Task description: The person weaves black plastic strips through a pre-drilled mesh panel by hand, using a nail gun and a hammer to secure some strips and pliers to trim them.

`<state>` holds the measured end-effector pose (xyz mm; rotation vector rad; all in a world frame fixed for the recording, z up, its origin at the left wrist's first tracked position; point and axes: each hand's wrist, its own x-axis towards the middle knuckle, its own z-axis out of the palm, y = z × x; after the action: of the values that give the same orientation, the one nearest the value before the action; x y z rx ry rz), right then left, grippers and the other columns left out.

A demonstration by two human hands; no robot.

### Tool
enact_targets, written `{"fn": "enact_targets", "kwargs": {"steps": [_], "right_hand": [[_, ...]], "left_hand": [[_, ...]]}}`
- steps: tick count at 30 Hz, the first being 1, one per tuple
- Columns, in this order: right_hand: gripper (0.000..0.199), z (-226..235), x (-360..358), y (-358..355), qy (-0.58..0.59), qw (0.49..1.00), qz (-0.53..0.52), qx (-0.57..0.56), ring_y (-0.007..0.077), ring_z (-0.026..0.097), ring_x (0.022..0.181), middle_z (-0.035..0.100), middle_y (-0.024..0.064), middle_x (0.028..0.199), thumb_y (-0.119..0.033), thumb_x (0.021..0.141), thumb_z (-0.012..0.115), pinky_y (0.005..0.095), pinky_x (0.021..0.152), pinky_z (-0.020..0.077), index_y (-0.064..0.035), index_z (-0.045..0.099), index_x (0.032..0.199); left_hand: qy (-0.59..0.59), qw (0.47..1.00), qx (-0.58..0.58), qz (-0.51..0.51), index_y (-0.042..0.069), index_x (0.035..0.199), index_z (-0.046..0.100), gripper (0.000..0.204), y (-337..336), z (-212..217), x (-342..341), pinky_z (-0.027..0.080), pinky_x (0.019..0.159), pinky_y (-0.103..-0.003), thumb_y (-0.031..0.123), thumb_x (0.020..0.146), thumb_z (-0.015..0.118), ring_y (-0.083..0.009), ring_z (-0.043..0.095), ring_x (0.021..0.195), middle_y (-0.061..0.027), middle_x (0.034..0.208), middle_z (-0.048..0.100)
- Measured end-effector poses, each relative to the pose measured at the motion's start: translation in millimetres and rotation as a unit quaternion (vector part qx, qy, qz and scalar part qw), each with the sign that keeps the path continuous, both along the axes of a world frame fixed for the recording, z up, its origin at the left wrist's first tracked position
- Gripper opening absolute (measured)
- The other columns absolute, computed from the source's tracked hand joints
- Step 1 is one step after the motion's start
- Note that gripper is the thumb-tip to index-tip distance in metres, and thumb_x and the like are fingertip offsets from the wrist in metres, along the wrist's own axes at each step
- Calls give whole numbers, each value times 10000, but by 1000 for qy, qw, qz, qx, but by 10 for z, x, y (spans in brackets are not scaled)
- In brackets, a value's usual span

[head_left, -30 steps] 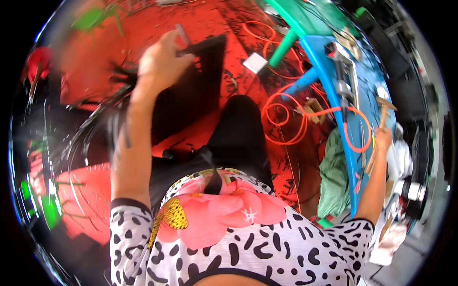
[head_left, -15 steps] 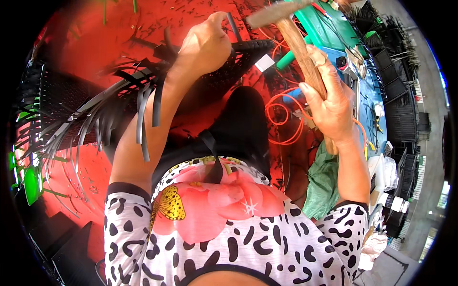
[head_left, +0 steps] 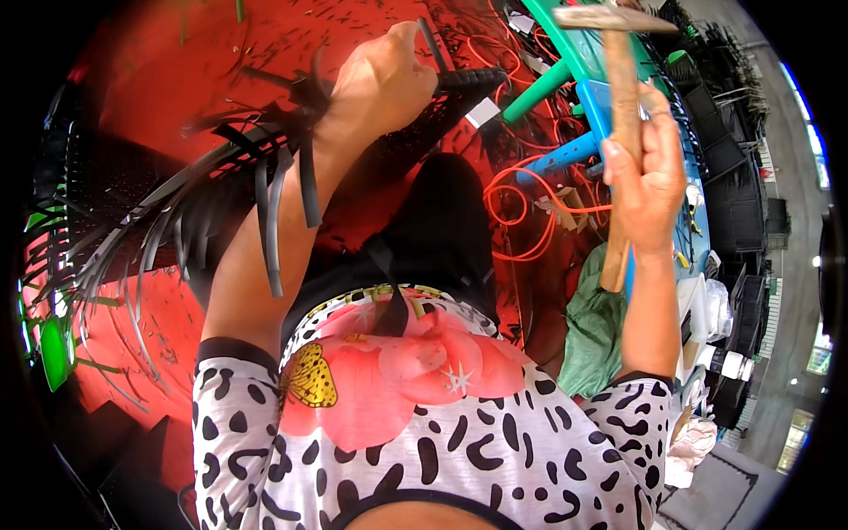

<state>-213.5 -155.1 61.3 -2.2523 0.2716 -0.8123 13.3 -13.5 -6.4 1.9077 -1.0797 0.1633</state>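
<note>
The right hand [head_left: 645, 181] is clenched around the wooden handle of a hammer [head_left: 618, 132], gripping it about halfway along; the handle is pale brown and worn, its butt end sticking out below the hand, and its dull metal head sits crosswise well above the knuckles. The left hand [head_left: 382, 84] is closed in a fist on a narrow black strip [head_left: 430, 42] that pokes up past the fingers, and it presses against the edge of a black woven plastic panel [head_left: 442, 110] lying just under and to the right of it. From below the left wrist a bundle of loose black strips [head_left: 265, 190] fans out and hangs down to the left, some flat, some curling. Between the two hands, lower down, an orange hose [head_left: 512, 212] loops on the red floor [head_left: 177, 79]. Just left of the hammer run green and blue stool legs [head_left: 552, 119].
</note>
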Motion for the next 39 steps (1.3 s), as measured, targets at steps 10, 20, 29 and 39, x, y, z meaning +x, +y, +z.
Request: {"fn": "enact_targets", "kwargs": {"steps": [10, 20, 29, 39], "right_hand": [[408, -496, -1868, -1819, 59, 908, -398, 119, 128, 556, 499, 596, 87, 705, -38, 775, 621, 263, 438, 436, 23, 431, 1130], [392, -1413, -3563, -2514, 236, 835, -483, 117, 163, 565, 537, 603, 107, 743, -39, 764, 575, 283, 496, 447, -17, 509, 1149], [351, -1085, -2700, -2446, 197, 837, -486, -154, 271, 621, 831, 630, 134, 919, -115, 793, 607, 362, 746, 483, -66, 561, 1137], [204, -1106, -388, -749, 71, 980, -57, -177, 291, 587, 843, 577, 135, 904, 20, 750, 598, 364, 737, 470, -1, 570, 951]], "left_hand": [[-71, 987, 140, -29, -11, 1105, 554, 435, -40, -84, 329, 436, 618, -334, 278, 786, 613, -233, 568, 624, -140, 646, 574], [26, 985, 149, -76, -79, 1219, 450, 512, -63, 57, 608, 423, 702, -212, 151, 792, 616, -96, 549, 744, -76, 815, 632], [35, 995, 69, -59, -72, 1279, 367, 640, -323, 51, 440, 456, 819, -266, 37, 712, 642, -162, 601, 888, -105, 970, 641], [117, 989, 25, -86, -43, 1268, 391, 599, -41, 92, 422, 464, 798, -262, -51, 708, 601, -150, 599, 875, -109, 974, 647]]}}
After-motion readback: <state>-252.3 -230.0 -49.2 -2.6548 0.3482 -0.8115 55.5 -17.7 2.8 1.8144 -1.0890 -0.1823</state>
